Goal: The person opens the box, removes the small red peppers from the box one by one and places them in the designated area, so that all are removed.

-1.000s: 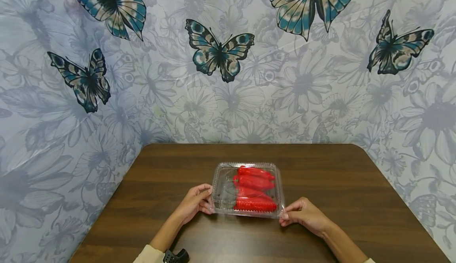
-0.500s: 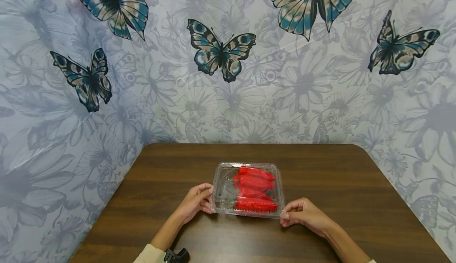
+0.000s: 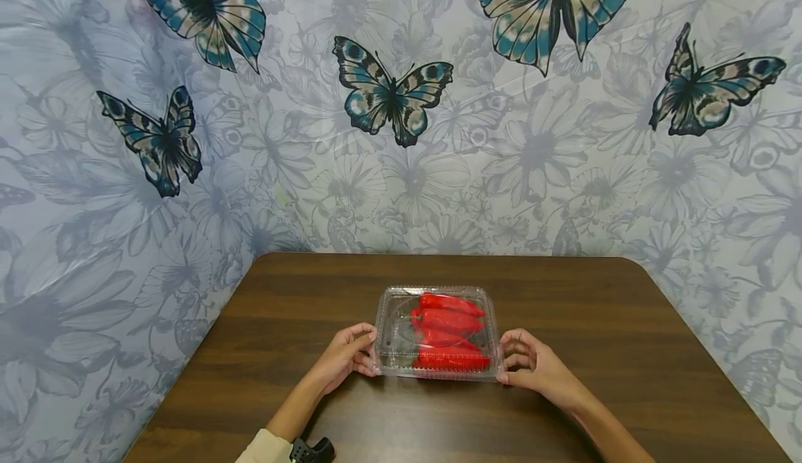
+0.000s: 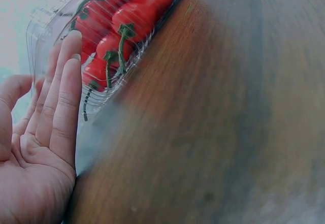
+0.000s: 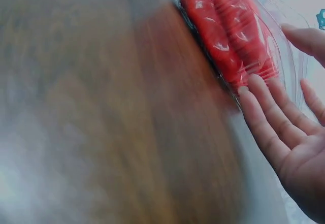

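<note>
Clear plastic container (image 3: 396,344) sits on a dark brown wood-look table (image 3: 313,296), with bright red peppers (image 3: 448,322) lined up crosswise inside, mostly toward the right. Left hand (image 3: 343,357) touches its left side, right hand (image 3: 537,371) is on the right one near the close corner. There's a cream sleeve (image 3: 266,447) and some black strap thing (image 3: 312,451) at the left wrist. Behind it all: pale floral wall covering (image 3: 351,188) with blue-and-black butterflies (image 3: 392,95).

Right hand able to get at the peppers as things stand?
Probably not directly: the right hand is right beside the box, but outside it, and clear plastic that looks closed covers the peppers.
</note>
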A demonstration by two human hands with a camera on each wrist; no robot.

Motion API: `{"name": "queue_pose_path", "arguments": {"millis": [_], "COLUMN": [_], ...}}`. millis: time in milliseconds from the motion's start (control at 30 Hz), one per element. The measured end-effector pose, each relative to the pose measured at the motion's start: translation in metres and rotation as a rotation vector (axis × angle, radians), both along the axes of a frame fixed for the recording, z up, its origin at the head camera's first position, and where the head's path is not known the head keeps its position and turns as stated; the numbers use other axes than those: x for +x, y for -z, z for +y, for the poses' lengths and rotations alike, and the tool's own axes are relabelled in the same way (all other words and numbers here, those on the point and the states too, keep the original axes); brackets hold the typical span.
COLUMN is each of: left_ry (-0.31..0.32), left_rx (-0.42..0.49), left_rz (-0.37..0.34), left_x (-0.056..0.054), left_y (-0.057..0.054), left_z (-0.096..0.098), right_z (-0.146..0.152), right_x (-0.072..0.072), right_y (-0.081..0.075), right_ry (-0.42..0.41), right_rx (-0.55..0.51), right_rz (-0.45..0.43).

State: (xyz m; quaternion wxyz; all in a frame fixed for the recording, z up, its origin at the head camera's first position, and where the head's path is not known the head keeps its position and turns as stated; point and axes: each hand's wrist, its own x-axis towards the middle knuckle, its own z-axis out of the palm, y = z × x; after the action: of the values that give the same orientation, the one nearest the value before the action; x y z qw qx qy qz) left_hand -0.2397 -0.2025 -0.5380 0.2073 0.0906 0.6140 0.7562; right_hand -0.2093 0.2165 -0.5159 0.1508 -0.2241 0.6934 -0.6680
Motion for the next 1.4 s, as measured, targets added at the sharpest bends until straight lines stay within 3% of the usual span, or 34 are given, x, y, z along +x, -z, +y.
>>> {"name": "queue_pose_path", "arguments": {"millis": [300,567,867,1400], "left_ry": [0.002,0.0,0.002,0.026], "left_rx": [0.005,0.014,0.036,0.085], "left_rz": [-0.009,0.012,0.024,0.044], "left_x": [0.003,0.001,0.0,0.002], "left_y": [0.002,0.0,0.0,0.003], "left_z": [-0.001,-0.001,-0.001,-0.001], "right_z": [-0.006,-0.006,-0.006,-0.002], "right_x": [0.007,0.004,0.003,0.002], "right_y": [0.002,-0.001,-0.005,-0.013], "right_ry": [0.132,0.12,0.171,0.222], "right_rx": [0.035,0.054,0.131,0.242], "right_rz": [0.096,0.154,0.206,0.392]}}
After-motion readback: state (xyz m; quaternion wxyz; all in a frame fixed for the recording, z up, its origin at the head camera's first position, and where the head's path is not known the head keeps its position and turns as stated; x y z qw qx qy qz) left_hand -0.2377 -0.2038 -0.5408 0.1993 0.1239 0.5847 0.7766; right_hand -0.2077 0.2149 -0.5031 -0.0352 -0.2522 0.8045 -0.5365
